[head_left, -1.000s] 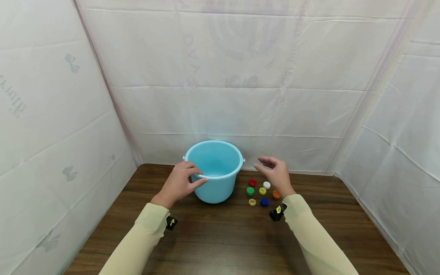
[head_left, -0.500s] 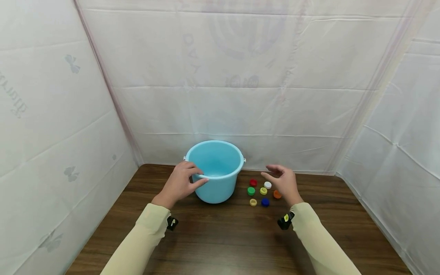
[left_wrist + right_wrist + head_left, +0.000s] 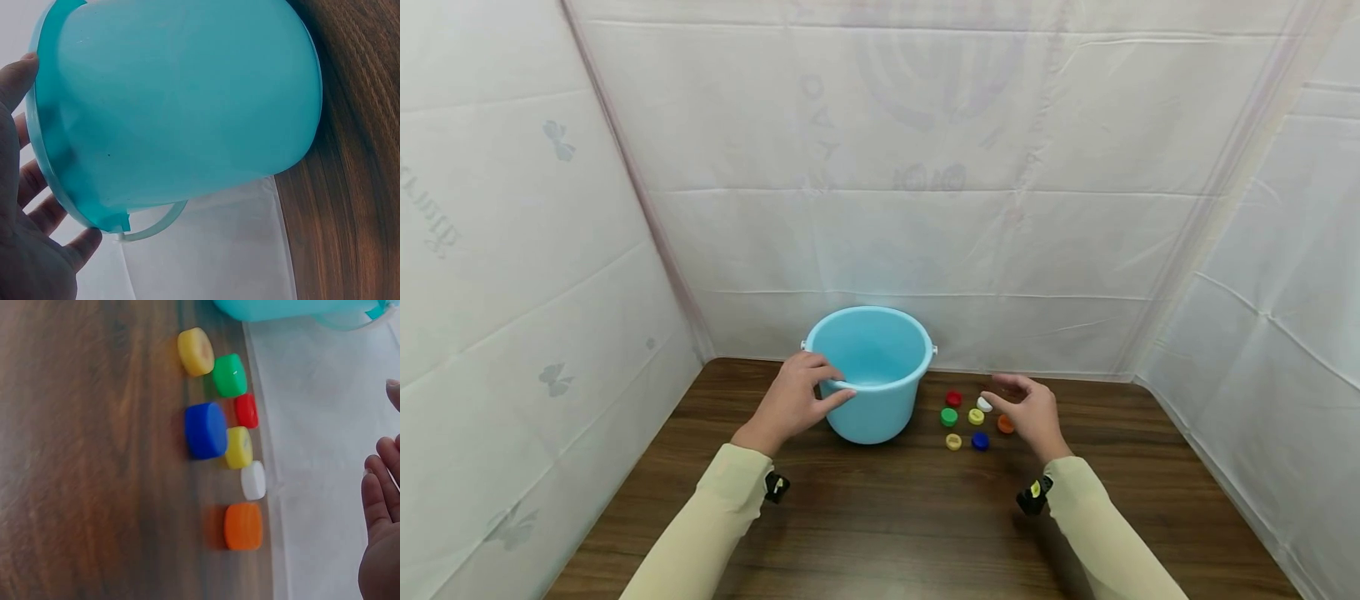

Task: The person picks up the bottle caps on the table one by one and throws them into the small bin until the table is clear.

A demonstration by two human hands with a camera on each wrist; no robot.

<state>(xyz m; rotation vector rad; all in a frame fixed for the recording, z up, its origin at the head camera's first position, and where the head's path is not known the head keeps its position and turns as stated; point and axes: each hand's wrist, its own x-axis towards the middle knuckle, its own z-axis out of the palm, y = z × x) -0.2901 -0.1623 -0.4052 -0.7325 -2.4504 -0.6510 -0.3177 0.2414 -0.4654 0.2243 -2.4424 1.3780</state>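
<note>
A light blue bucket [image 3: 868, 417] stands upright on the wooden table, and its inside shows no contents. My left hand [image 3: 792, 400] grips the bucket's near-left rim, thumb outside and fingers over the edge; the left wrist view shows those fingers [image 3: 47, 212] along the rim. To the right, my right hand [image 3: 1032, 417] hovers above the bottle caps, thumb and fingers apart, holding nothing. Nearest it are the white cap [image 3: 253, 480] and the orange cap [image 3: 244, 526]. Close by lie a red cap [image 3: 953, 398], a green cap [image 3: 949, 417], a yellow cap [image 3: 976, 417], a blue cap [image 3: 980, 441] and a tan cap [image 3: 953, 442].
The dark wooden table [image 3: 880, 533] reaches back to a pale sheet wall [image 3: 925, 208]. Similar sheets hang at the left [image 3: 535, 292] and right [image 3: 1262, 333]. The bucket's thin handle [image 3: 159, 226] hangs down behind it.
My right hand has moved right and lower, away from the bucket and closer to the white and orange caps. The left hand and the bucket have stayed put.
</note>
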